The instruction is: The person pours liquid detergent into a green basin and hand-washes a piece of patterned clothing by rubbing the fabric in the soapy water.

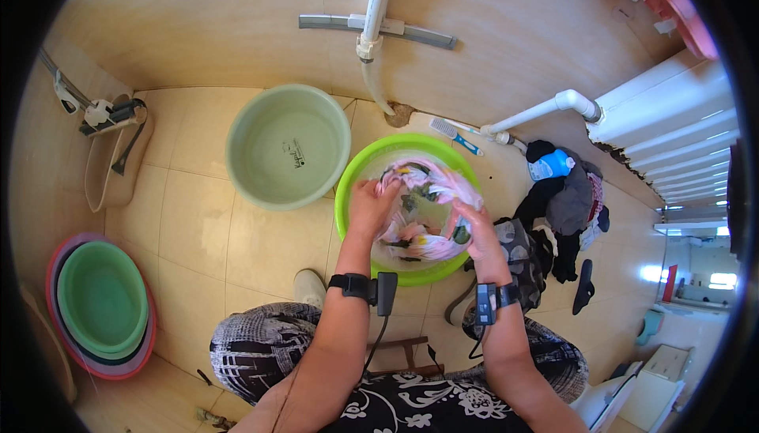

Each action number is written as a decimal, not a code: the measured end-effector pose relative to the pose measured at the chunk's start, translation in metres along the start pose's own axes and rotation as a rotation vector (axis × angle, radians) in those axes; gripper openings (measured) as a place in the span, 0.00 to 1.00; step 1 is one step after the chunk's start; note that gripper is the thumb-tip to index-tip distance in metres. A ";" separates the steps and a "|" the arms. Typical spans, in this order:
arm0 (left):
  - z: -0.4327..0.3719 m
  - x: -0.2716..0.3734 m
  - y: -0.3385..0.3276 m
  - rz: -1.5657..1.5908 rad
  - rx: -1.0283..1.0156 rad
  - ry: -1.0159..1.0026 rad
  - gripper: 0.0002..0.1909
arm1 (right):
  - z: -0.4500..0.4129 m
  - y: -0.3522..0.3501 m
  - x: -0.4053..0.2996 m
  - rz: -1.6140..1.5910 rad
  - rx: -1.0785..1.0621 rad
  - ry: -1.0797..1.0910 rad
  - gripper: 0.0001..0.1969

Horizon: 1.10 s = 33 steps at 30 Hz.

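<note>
A bright green plastic basin [350, 163] stands on the tiled floor before me, with water in it. Wet pink cloth [442, 179] patterned in dark green and yellow lies in a ring inside the basin. At the ring's left side, my left hand [375, 203] grips the cloth, fingers bunched around it. My right hand [479, 228] has the cloth's right side between thumb and fingers. The fingertips of both hands are partly hidden by folds.
A pale green basin [284, 190] stands left of the bright one. Behind it on the right lies a scrubbing brush [455, 135]. Dark clothes [560, 208] with a blue bottle [550, 165] are heaped at right. Stacked basins [104, 296] stand far left; a white pipe [375, 6] runs down the wall.
</note>
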<state>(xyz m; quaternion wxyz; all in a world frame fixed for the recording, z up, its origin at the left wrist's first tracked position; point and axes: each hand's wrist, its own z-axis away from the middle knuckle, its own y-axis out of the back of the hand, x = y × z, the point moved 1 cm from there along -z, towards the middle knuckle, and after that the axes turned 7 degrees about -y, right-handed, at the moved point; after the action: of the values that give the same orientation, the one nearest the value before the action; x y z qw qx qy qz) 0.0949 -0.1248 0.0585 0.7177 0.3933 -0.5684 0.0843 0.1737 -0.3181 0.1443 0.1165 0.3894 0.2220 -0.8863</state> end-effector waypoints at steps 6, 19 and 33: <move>0.000 -0.006 0.002 0.005 -0.410 0.172 0.26 | -0.037 0.047 0.045 0.241 0.008 -0.071 0.16; 0.029 -0.011 -0.043 -0.406 -0.084 -0.067 0.13 | -0.110 0.080 0.079 1.417 0.136 -0.292 0.21; 0.033 -0.039 -0.073 1.671 -0.083 0.964 0.24 | -0.045 -0.012 0.039 0.620 -0.518 -0.147 0.17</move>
<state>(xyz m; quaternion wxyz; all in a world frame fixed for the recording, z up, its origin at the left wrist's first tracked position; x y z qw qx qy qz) 0.0982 -0.1829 -0.0088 0.5956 -0.2407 -0.3115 0.7002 0.1717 -0.2872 0.0916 0.4878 0.3315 0.3012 -0.7493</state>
